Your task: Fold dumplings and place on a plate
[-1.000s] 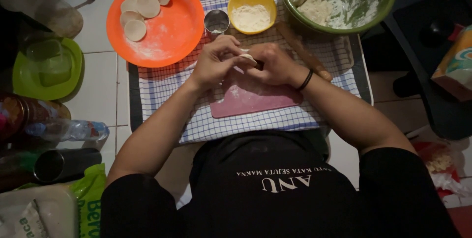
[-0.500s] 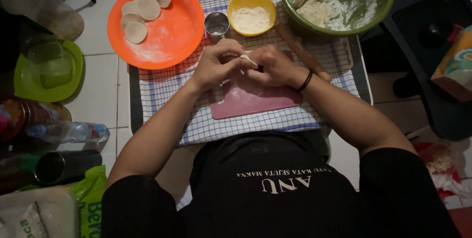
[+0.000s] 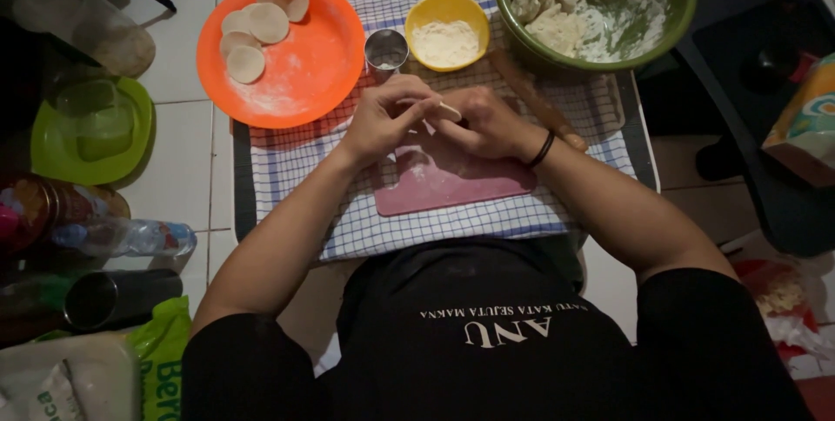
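Little had moved since the earlier frame: both hands stayed together over the pink board (image 3: 452,182). Left hand (image 3: 387,116) and right hand (image 3: 487,123) pinched a small dough piece (image 3: 448,110) between fingertips, above the checked cloth (image 3: 417,221). Cut dough rounds (image 3: 252,34) lay on the orange plate (image 3: 304,82).

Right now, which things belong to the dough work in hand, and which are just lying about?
In use: left hand and right hand pinching a dough piece; pink board; orange plate with dough rounds; green bowl; yellow flour bowl; metal cutter.

Lying about: water bottle; green plate; metal tumbler.
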